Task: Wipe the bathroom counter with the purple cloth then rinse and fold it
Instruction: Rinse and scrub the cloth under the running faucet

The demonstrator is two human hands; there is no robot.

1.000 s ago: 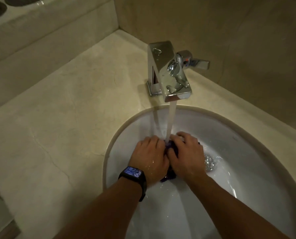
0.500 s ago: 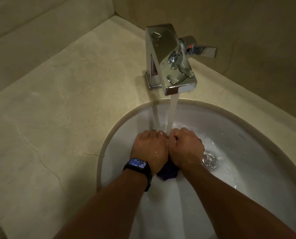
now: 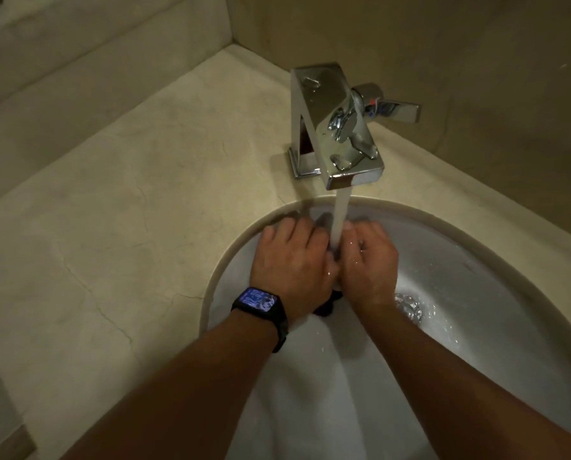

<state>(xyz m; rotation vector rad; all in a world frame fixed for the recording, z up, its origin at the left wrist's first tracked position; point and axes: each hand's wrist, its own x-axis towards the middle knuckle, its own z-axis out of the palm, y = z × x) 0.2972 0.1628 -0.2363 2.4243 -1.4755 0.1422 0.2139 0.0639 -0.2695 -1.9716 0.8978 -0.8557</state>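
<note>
Two hands work in one white sink (image 3: 476,327) set into one beige stone table (image 3: 128,210). One chrome tap (image 3: 335,124) stands at the table's far edge, behind the basin, with one lever (image 3: 397,109) sticking out to its right. A single stream of water (image 3: 340,217) falls from the spout and lands between the two hands.

The left hand (image 3: 294,263) and the right hand (image 3: 369,263) are pressed side by side, knuckles up, under the stream near the far rim of the sink. Both are curled closed around one cloth (image 3: 325,305), which is bunched up between and beneath them. Only a small dark fold of it shows, poking out below the heels of the hands toward the near side of the basin, plus a sliver between the fingers where the water strikes. In this dim light its colour reads as nearly black. Most of it is hidden inside the two grips.

One drain (image 3: 407,307) lies just right of the right wrist, with water swirling over it. One dark watch (image 3: 257,302) with a lit blue face sits on the left wrist. The table to the left of the sink shows thin cracks in its surface. Beige walls meet in the corner behind the tap.
</note>
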